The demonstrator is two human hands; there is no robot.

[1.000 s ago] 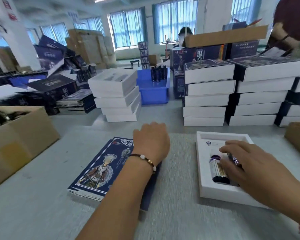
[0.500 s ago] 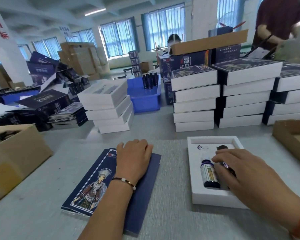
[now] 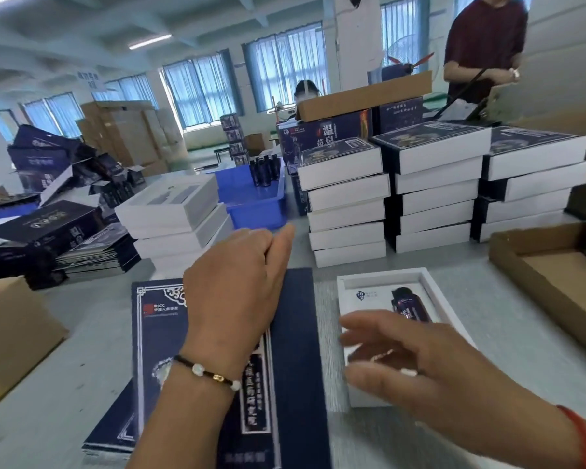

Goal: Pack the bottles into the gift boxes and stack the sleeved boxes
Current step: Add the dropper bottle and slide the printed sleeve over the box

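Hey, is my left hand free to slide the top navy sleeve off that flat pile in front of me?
Probably yes. The left hand hangs right over the navy sleeve, nothing lies on it, and the right hand is off to the side over the white box.

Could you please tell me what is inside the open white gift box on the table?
The white gift box holds one dark bottle; the right hand covers the rest.
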